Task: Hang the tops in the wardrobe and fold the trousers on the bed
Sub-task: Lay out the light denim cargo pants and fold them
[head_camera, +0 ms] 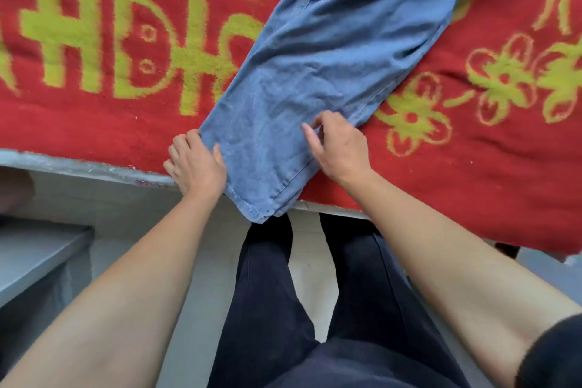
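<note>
A pair of blue denim trousers [315,66] lies stretched out on the bed, its legs laid one on the other and running diagonally from the top right down to the bed's near edge, where the hems hang slightly over. My left hand [195,164] grips the left edge of the trouser legs near the hem, thumb on top of the denim and fingers curled at the edge. My right hand [338,145] pinches the right side of the legs, fingers curled into the cloth. No tops are in view.
A red blanket [94,123] with yellow-green patterns covers the bed. The bed's pale edge [78,167] runs across the middle of the view. A grey surface [34,255] stands low at the left. My dark-trousered legs [283,309] stand against the bed.
</note>
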{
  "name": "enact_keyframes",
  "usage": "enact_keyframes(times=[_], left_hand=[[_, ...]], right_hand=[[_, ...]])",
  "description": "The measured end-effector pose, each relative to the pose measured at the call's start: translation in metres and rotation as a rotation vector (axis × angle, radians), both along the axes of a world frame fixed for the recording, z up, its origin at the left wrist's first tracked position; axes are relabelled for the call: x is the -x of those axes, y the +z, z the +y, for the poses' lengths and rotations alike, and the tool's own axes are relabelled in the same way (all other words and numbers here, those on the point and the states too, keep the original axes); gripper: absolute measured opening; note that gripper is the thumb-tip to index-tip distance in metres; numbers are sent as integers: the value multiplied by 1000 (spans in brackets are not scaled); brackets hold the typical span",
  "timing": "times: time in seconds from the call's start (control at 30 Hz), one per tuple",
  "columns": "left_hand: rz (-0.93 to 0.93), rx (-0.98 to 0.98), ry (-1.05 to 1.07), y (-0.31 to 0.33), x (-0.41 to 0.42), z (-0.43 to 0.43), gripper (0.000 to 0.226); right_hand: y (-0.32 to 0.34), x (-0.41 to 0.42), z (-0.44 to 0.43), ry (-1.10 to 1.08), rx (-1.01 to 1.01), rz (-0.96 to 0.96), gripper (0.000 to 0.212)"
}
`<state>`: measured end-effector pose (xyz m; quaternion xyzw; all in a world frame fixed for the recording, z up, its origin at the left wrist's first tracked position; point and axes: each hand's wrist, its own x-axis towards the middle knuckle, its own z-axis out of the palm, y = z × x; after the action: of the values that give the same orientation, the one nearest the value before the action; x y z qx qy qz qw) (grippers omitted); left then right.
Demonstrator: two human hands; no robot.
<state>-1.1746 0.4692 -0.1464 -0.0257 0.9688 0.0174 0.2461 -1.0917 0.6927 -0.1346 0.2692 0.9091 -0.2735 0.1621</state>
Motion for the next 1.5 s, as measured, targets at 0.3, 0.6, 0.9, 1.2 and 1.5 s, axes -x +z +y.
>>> enact_keyframes(times=[0.3, 0.6, 0.9, 1.2, 1.5], left_hand=[[-55, 40, 16, 2, 2, -25, 40], [-75, -61, 47, 5, 2, -41, 28], [-54, -35, 70, 3, 5, -51, 20], [-78, -121, 159, 6, 0, -53, 28], [-118, -175, -194, 6, 4, -34, 20]], right_hand=[[-11, -67, -104, -375, 266, -532, 66], [-9, -101, -122, -603, 388, -386, 29], [-20, -96, -129, -653, 262, -369, 30], [-17, -104, -97, -570, 312, -577, 30], [-17, -102, -98, -565, 491, -500, 31]])
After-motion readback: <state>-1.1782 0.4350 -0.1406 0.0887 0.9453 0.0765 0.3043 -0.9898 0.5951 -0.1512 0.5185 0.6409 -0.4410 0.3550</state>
